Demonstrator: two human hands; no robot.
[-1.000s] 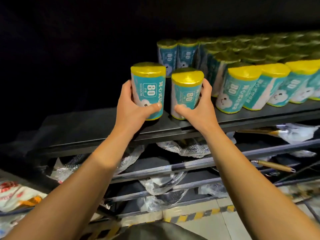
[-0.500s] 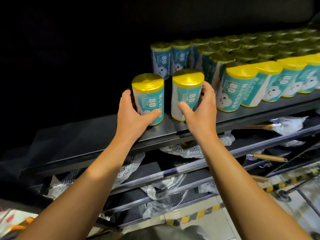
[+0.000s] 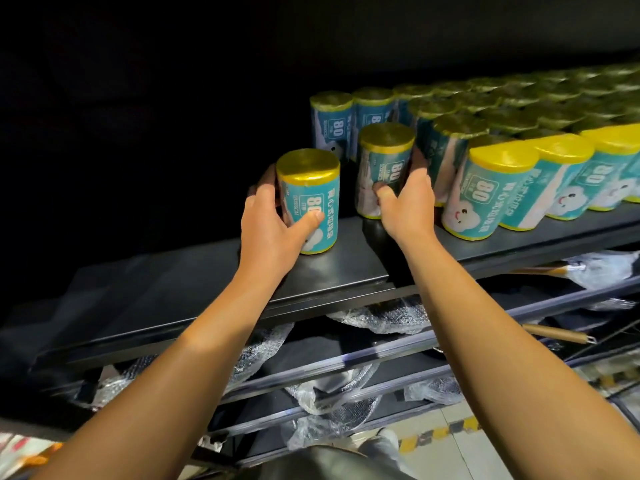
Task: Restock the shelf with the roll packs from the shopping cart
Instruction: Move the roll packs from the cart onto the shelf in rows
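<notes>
Gripping one teal, yellow-capped roll pack (image 3: 309, 201) in your left hand (image 3: 273, 233), your right hand (image 3: 408, 206) grips another pack (image 3: 383, 168), both upright on the shelf (image 3: 214, 282).

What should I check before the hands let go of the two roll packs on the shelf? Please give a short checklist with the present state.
1. Left hand grips the left roll pack: ok.
2. Left roll pack stands upright, base on the shelf: ok.
3. Right hand grips the right roll pack: ok.
4. Right roll pack fully seated on the shelf: cannot tell, the hand hides part of its base.
5. Right roll pack lined up with the front row: not ok, it sits further back.
6. Bare shelf left of the left roll pack for more packs: ok.
</notes>
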